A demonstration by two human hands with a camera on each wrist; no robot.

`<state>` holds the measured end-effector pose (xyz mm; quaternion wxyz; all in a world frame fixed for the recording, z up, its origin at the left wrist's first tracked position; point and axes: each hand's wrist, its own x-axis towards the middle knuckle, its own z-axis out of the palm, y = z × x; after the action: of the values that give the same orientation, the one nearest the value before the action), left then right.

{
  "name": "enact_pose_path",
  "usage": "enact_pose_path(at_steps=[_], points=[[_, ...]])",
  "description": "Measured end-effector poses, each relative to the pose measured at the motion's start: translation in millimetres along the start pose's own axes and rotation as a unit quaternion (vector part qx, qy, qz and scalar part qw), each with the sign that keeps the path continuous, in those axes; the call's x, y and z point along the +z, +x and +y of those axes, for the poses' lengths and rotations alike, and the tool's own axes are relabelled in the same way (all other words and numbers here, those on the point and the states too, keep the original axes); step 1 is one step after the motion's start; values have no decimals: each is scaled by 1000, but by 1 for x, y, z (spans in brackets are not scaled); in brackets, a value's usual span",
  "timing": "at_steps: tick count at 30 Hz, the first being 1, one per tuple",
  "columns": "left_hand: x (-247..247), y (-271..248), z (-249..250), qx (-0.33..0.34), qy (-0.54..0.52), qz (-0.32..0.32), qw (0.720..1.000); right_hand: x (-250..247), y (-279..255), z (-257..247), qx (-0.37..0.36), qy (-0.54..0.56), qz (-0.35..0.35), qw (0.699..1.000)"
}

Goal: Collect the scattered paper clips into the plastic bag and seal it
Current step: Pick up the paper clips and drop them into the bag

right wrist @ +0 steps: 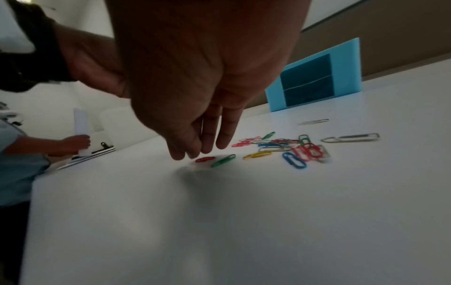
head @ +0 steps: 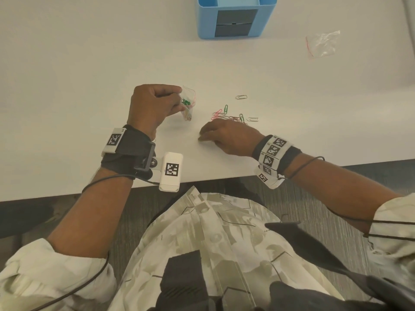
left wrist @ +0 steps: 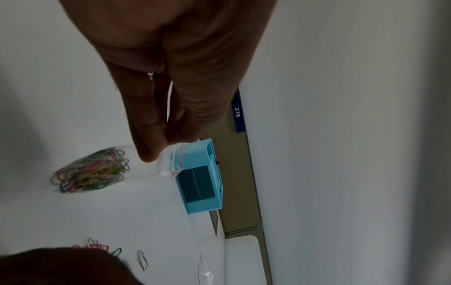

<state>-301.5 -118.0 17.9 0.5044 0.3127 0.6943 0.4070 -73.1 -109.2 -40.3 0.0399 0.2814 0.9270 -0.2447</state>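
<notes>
My left hand holds a small clear plastic bag with a red zip strip just above the white table, pinching it near its mouth. In the left wrist view the thumb and fingers pinch the bag's upper part, and several coloured clips lie bunched at its bottom. Several more coloured paper clips lie scattered on the table to the right. My right hand is down at the table beside them and holds nothing; its straight fingertips hover at a red clip and a green clip.
A blue desk organiser stands at the back of the table. A second, empty clear bag lies at the far right. Two silver clips lie apart from the pile. Another person's hand with a paper is at the far side.
</notes>
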Motion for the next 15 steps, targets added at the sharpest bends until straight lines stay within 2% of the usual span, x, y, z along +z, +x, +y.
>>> enact_pose_path(at_steps=[2,5,12,15], points=[[-1,-1,0,0,-1,0,1000,3,-1,5,-5,-7,-13,1000],[-4,-2,-2,-1,-5,4,1000,1,-11,23,10,-13,11,1000],[-3,-4,-6,-6,-2,2,1000,-18,-27,59,103,16,143,984],[0,-2,-5,-5,-1,0,1000,-15,-25,66,178,39,113,977]])
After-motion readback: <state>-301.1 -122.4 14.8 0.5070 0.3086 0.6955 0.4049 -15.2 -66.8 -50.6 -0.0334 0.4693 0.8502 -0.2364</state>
